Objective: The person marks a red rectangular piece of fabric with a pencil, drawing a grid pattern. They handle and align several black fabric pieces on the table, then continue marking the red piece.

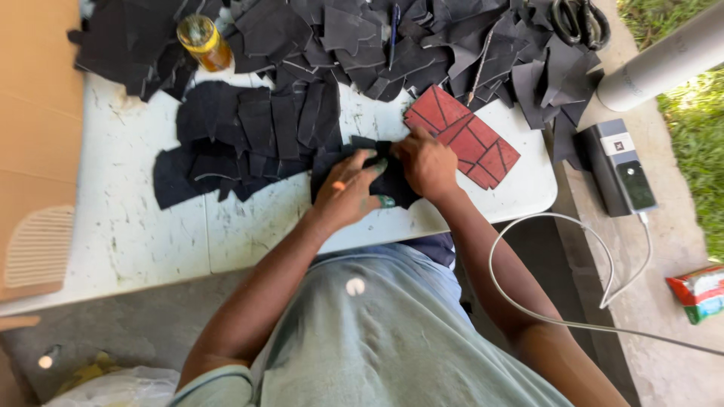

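**Two hands press a black piece flat on the white table**

The left hand (348,190) lies on a black piece (392,181) near the front edge of the table (136,234), fingers spread and pressing down, seemingly to keep the floppy material from sliding. The right hand (427,162) meets it from the other side, fingers curled onto the piece's upper edge; whether it pinches the edge or only pushes on it I cannot tell. The piece sits between the two hands, flat on the tabletop, just beside a red template (461,136) marked with dark lines, which the right hand partly touches.

Behind the hands, a row of black cut pieces (249,128) lies overlapping, like shingles, and a looser heap (422,45) fills the far side. Scissors (579,21) rest on that heap at the far right.

A small bottle (204,39) with amber liquid lies among the pieces at the far left; its level is unclear. A grey power bank (618,167) sits off the table to the right, with a white cable (573,249) plugged in.
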